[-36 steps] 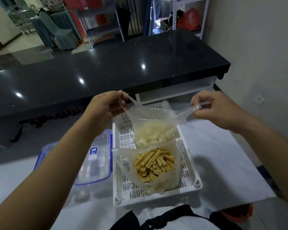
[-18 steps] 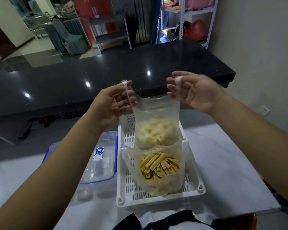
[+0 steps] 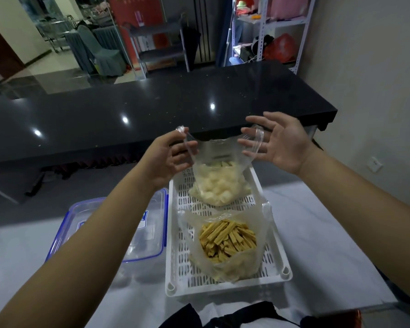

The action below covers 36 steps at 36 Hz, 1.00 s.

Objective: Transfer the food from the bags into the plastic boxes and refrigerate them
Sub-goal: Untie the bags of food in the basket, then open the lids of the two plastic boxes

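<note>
A clear bag of pale white food pieces (image 3: 220, 185) stands at the far end of a white slotted basket (image 3: 175, 235). My left hand (image 3: 168, 157) pinches the bag's left handle, with its fingers curled. The right handle loops over the straight, spread fingers of my right hand (image 3: 279, 143), whose palm faces left. The bag's mouth is held up between both hands. A second open bag of yellow sticks (image 3: 227, 240) sits at the near end of the basket. A clear plastic box with a blue-rimmed lid (image 3: 149, 245) lies left of the basket, partly hidden by my left forearm.
The basket and box rest on a white marble table (image 3: 317, 245). A long black counter (image 3: 152, 110) runs across just beyond the table. A metal shelf unit (image 3: 265, 39) stands at the back right, and a wall lies close on the right.
Both hands rose and came closer together, lifting the bag's handles. My right hand went from pinching its handle to spread fingers with the handle looped over them.
</note>
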Tool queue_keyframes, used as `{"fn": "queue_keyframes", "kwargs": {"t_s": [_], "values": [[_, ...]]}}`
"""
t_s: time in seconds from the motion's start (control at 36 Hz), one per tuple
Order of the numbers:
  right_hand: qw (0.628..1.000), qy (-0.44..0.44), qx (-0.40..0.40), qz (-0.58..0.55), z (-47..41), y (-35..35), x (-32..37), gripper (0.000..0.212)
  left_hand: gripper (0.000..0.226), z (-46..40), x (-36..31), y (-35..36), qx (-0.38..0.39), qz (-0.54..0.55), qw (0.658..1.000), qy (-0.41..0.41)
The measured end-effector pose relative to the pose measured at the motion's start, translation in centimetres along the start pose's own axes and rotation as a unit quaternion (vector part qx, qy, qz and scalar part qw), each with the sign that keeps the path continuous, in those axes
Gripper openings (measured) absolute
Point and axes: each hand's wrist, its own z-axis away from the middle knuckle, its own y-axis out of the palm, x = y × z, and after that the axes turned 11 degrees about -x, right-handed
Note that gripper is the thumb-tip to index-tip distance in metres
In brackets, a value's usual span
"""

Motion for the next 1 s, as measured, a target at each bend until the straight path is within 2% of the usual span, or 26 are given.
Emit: {"fn": "queue_keyframes", "kwargs": {"t_s": [0.11,0.19,0.25,0.33,0.39,0.42,0.47,0.56,0.67,0.72,0.81,0.92,1.0], "values": [[0.990,-0.061,-0.011,0.128,0.5,-0.3,-0.1,0.038,0.016,0.4,-0.2,-0.5,0.005,-0.062,0.997,0.037],[0.950,-0.152,-0.027,0.273,1.4,-0.1,-0.2,0.031,0.017,1.2,-0.2,-1.0,0.007,-0.226,0.965,0.133],[0.908,-0.228,-0.026,0.351,2.2,-0.2,-0.2,0.035,0.029,1.8,-0.3,-1.6,-0.013,-0.367,0.905,0.212],[0.823,-0.307,-0.021,0.477,3.6,-0.2,0.1,0.060,0.077,3.0,-0.3,-2.1,-0.028,-0.554,0.777,0.298],[0.760,-0.330,-0.014,0.559,5.1,0.4,0.2,0.074,0.088,4.5,0.2,-1.8,-0.043,-0.604,0.727,0.323],[0.739,-0.339,-0.007,0.582,6.0,0.9,0.2,0.078,0.091,5.2,0.5,-1.8,-0.045,-0.616,0.716,0.325],[0.716,-0.354,0.008,0.602,7.8,1.8,-0.2,0.081,0.095,6.4,1.4,-2.1,-0.040,-0.621,0.719,0.310],[0.703,-0.360,0.042,0.612,10.5,2.9,-1.4,0.078,0.094,7.9,3.3,-3.8,-0.049,-0.585,0.765,0.266],[0.697,-0.395,0.099,0.590,14.5,4.4,-3.3,0.079,0.086,10.0,7.0,-7.9,-0.124,-0.542,0.814,0.169],[0.680,-0.416,0.126,0.590,16.0,5.6,-4.0,0.077,0.078,11.3,8.8,-10.2,-0.152,-0.547,0.813,0.125],[0.642,-0.454,0.167,0.595,17.8,8.2,-5.5,0.075,0.079,13.5,10.6,-13.4,-0.177,-0.557,0.808,0.070],[0.648,-0.472,0.247,0.544,19.3,12.3,-8.8,0.069,0.080,16.1,11.2,-17.4,-0.214,-0.553,0.805,0.033],[0.649,-0.427,0.293,0.558,18.5,15.1,-11.9,0.070,0.079,17.5,11.5,-20.2,-0.253,-0.557,0.791,0.017]]}}
